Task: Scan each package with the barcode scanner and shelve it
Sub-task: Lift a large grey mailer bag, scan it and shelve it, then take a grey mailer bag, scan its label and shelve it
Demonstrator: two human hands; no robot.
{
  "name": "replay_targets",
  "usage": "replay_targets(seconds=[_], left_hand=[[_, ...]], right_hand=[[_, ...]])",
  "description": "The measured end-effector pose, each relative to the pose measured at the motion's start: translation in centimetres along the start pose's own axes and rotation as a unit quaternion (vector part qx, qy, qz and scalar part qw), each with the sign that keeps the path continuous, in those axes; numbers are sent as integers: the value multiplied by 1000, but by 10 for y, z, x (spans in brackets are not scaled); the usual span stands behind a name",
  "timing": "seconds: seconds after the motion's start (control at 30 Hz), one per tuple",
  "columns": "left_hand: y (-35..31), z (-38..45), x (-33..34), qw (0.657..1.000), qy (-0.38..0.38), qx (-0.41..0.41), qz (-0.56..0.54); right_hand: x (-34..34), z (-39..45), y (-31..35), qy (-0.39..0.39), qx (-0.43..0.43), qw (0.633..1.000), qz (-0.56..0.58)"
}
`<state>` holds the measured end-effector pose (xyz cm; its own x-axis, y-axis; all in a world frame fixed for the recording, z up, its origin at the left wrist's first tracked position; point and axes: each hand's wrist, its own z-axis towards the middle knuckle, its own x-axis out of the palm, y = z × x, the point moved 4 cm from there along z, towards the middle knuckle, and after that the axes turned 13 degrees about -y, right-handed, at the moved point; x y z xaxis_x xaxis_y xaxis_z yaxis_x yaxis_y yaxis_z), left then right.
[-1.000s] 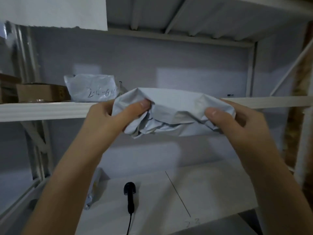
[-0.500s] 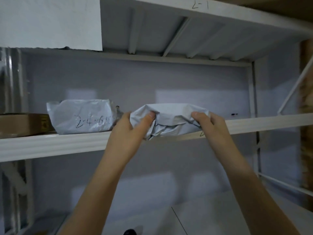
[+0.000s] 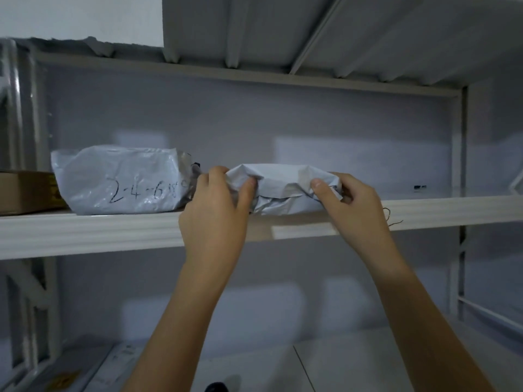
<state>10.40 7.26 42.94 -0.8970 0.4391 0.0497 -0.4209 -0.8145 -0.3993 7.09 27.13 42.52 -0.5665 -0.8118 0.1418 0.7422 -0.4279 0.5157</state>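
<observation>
Package going onto shelf, both hands on it

Hands first: left hand [image 3: 218, 205] grips the left end of the soft grey package [image 3: 283, 190], thumb on the front face, fingers curled over the top. Right hand [image 3: 351, 205] pinches the right end the same way, thumb on front, fingers wrapped behind. Both forearms reach up and forward from the bottom of the view, wrists slightly bent, hands apart with the package between them.

Package sits on the front edge of the middle shelf [image 3: 85, 233], its underside seemingly resting on the board and a little of it overhanging the lip. Just to its left, close or touching (cannot tell), a bigger grey mailer with handwritten marking [image 3: 121, 182]; left of that a cardboard box [image 3: 25, 190] at the frame edge. A small dark object [image 3: 216, 387] pokes in at the bottom, too cut off to name.

Step, judged: shelving phase, placement nearly done. Next move likely calls for a short push back so the package clears the lip, then letting go with both hands without dragging the crumpled plastic forward. Risk: soft bag slumps off the edge if released too early.
</observation>
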Motion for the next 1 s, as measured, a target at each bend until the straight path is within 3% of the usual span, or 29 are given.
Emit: replay_targets(seconds=[0.2,0.3,0.43,0.5,0.6,0.67,0.73,0.87,1.0], left_hand=[[5,5,20,996,5,32,79],[-2,-4,16,989,-23,62,132],[2,-46,-19,976,-160,126,80],[18,-87,-34,964,-172,198,45],[59,-141,-31,972,-27,216,84],[91,-169,-22,967,101,183,149],[125,-188,-22,959,167,137,186],[194,-220,-34,939,246,32,239],[251,-241,-49,917,303,-50,253]], right_hand=[[12,5,-11,2,-23,996,-89],[14,0,-12,-12,-33,997,-74],[-12,-41,-6,-166,-205,964,23],[-24,-78,-21,-200,-260,941,83],[-13,-123,-53,-95,-226,965,92],[8,-146,-80,22,-149,988,32],[28,-170,-107,119,-60,991,-3],[61,-224,-142,255,4,964,-68],[103,-278,-150,406,54,908,-94]])
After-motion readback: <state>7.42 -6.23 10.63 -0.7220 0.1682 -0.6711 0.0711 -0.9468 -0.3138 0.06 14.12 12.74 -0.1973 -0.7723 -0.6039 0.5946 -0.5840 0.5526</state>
